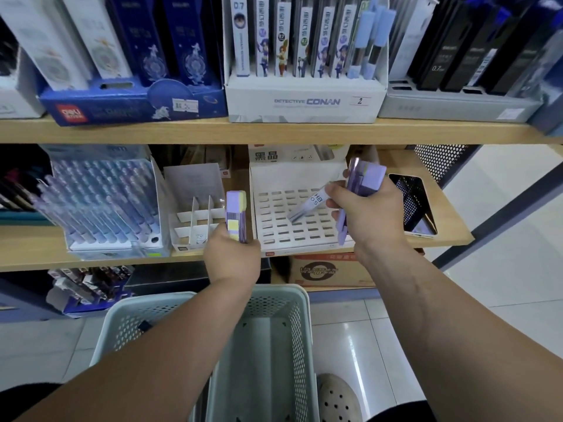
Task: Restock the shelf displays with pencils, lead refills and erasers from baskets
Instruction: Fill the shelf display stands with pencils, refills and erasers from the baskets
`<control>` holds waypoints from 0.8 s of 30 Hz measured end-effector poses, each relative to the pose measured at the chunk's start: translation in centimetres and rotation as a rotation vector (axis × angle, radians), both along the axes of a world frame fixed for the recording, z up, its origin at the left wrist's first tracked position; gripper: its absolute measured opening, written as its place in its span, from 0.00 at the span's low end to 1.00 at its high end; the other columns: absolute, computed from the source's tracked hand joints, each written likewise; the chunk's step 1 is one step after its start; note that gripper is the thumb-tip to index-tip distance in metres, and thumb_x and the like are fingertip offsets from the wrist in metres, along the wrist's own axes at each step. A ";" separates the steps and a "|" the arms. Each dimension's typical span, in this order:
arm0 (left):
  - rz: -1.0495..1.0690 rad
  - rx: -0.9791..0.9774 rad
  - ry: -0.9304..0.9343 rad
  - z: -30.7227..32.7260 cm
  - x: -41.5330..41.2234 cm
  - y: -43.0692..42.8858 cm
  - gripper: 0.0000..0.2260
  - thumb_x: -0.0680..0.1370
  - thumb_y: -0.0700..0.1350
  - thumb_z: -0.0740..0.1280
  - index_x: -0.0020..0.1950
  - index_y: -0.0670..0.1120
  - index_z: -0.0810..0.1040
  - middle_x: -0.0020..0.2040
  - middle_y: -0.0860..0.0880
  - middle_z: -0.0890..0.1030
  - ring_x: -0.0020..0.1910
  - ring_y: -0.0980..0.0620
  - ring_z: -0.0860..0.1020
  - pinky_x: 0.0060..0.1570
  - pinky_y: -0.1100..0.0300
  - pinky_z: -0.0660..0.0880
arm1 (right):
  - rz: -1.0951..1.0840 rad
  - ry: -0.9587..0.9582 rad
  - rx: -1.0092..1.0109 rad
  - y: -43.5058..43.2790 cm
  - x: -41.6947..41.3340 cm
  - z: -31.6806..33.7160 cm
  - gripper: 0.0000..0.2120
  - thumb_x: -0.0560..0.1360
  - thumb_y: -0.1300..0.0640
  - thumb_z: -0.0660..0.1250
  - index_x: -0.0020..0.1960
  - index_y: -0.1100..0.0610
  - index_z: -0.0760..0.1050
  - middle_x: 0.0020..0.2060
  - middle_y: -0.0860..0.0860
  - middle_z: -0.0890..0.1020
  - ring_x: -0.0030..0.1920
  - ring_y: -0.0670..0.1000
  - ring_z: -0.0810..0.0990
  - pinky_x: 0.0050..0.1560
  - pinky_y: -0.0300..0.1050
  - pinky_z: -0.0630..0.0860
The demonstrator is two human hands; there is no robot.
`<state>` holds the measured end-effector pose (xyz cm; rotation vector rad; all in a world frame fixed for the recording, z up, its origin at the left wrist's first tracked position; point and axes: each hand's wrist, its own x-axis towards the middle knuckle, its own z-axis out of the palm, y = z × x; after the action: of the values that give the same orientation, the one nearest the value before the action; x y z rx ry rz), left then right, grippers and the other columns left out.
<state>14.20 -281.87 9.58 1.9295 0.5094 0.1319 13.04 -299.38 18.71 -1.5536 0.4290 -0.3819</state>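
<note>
1. On the middle shelf (pixel 30 248), a white slotted tray (pixel 289 175) stands open to the front, and its rows of slots show nothing in them.
2. The right hand (pixel 362 208) is over the right part of this tray. Its fingers are curled round several things at once.
3. It pinches a clear lead refill tube (pixel 306 205) marked "HB 0.5". The tube slants down to the left over the slots; whether its lower end touches the tray cannot be told.
4. The same hand grips a bundle of purple packs (pixel 367 176) that sticks up above the knuckles, and a purple pencil (pixel 341 229) that points down below the palm.
5. The left hand (pixel 231 257) is just left of the tray. It is clamped on a purple and yellow pack (pixel 236 214), held upright on its narrow end.
6. A divided cardboard box (pixel 195 178) stands just beside that pack, with a display of pale blue pens (pixel 100 202) further left.
7. A phone (pixel 419 208) lies at the right end of the shelf.
8. A pale green basket (pixel 274 300) sits on the floor below, between the forearms.
9. A box printed "DETECTIVE CONAN" (pixel 304 100) holds upright packs on the upper shelf (pixel 274 130).
</note>
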 end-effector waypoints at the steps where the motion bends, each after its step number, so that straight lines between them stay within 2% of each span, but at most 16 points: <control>1: -0.004 -0.060 0.019 0.0 -0.5 0.2 0.09 0.70 0.37 0.72 0.42 0.50 0.77 0.38 0.50 0.83 0.38 0.48 0.82 0.40 0.52 0.82 | 0.016 -0.026 -0.024 0.3 0.0 0.2 0.10 0.73 0.66 0.75 0.48 0.52 0.79 0.38 0.52 0.85 0.35 0.55 0.82 0.37 0.52 0.80; 3: -0.024 -0.156 0.049 0.0 -1.7 0.8 0.10 0.68 0.36 0.72 0.42 0.50 0.78 0.36 0.50 0.83 0.37 0.46 0.82 0.41 0.49 0.83 | 0.046 -0.060 -0.080 0.8 0.2 0.4 0.11 0.73 0.65 0.75 0.48 0.51 0.78 0.39 0.53 0.86 0.35 0.58 0.82 0.36 0.52 0.79; 6: -0.037 -0.218 0.092 -0.2 -3.1 2.2 0.10 0.67 0.35 0.72 0.38 0.49 0.75 0.30 0.51 0.79 0.31 0.46 0.76 0.35 0.52 0.77 | 0.100 -0.050 -0.167 1.8 0.7 -0.1 0.10 0.72 0.63 0.77 0.47 0.51 0.79 0.40 0.51 0.86 0.32 0.50 0.79 0.38 0.47 0.76; 8: -0.054 -0.245 0.117 -0.1 -3.9 3.1 0.11 0.68 0.34 0.72 0.36 0.47 0.73 0.28 0.51 0.75 0.28 0.49 0.71 0.32 0.57 0.70 | 0.136 -0.048 -0.228 2.5 1.1 -0.6 0.10 0.71 0.62 0.77 0.47 0.50 0.80 0.41 0.48 0.86 0.35 0.47 0.81 0.39 0.46 0.78; 11: -0.095 -0.292 0.154 0.0 -4.6 4.2 0.13 0.67 0.33 0.74 0.35 0.45 0.72 0.28 0.46 0.74 0.27 0.50 0.70 0.31 0.59 0.68 | 0.166 -0.040 -0.340 3.6 1.4 -1.2 0.08 0.71 0.60 0.77 0.49 0.55 0.81 0.43 0.47 0.86 0.41 0.46 0.82 0.41 0.42 0.78; 13: -0.117 -0.328 0.162 0.0 -4.6 4.7 0.11 0.67 0.35 0.76 0.37 0.43 0.74 0.31 0.44 0.78 0.27 0.50 0.71 0.30 0.59 0.69 | 0.170 -0.042 -0.405 4.1 1.7 -1.3 0.09 0.71 0.60 0.76 0.50 0.56 0.80 0.44 0.48 0.85 0.45 0.47 0.82 0.43 0.40 0.78; 15: -0.125 -0.352 0.141 0.0 -4.3 5.0 0.09 0.68 0.37 0.78 0.41 0.42 0.78 0.37 0.45 0.84 0.29 0.51 0.74 0.33 0.57 0.70 | 0.194 -0.037 -0.442 4.6 1.8 -1.5 0.10 0.71 0.61 0.76 0.50 0.55 0.80 0.45 0.49 0.85 0.47 0.48 0.82 0.46 0.43 0.79; 17: -0.132 -0.372 0.111 0.1 -4.0 4.9 0.10 0.70 0.39 0.78 0.46 0.44 0.80 0.41 0.49 0.86 0.31 0.51 0.75 0.37 0.57 0.71 | 0.207 -0.029 -0.471 4.9 2.0 -1.6 0.10 0.71 0.61 0.76 0.51 0.55 0.80 0.45 0.50 0.85 0.48 0.50 0.83 0.49 0.45 0.80; 20: -0.128 -0.398 0.088 0.5 -3.5 4.5 0.11 0.71 0.40 0.78 0.50 0.46 0.79 0.42 0.51 0.86 0.30 0.51 0.75 0.31 0.59 0.72 | 0.205 -0.043 -0.521 5.1 2.1 -1.5 0.09 0.72 0.60 0.76 0.50 0.54 0.80 0.44 0.49 0.84 0.47 0.51 0.82 0.49 0.47 0.80; 22: -0.129 -0.425 0.093 0.8 -3.2 4.3 0.12 0.72 0.39 0.77 0.51 0.45 0.78 0.43 0.49 0.85 0.28 0.51 0.74 0.26 0.61 0.71 | 0.209 -0.058 -0.558 5.1 2.2 -1.3 0.11 0.72 0.60 0.76 0.51 0.51 0.80 0.43 0.46 0.82 0.46 0.50 0.81 0.47 0.41 0.78; 24: -0.143 -0.425 0.104 0.8 -2.9 4.1 0.12 0.72 0.39 0.77 0.52 0.45 0.78 0.43 0.48 0.84 0.30 0.51 0.75 0.26 0.62 0.71 | 0.212 -0.071 -0.599 5.1 2.2 -1.2 0.11 0.72 0.59 0.76 0.52 0.50 0.79 0.42 0.43 0.80 0.45 0.47 0.79 0.43 0.32 0.74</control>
<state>11.27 -277.72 10.42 1.5530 0.4265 -0.1593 15.25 -294.30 17.55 -2.1362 0.0868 -0.4209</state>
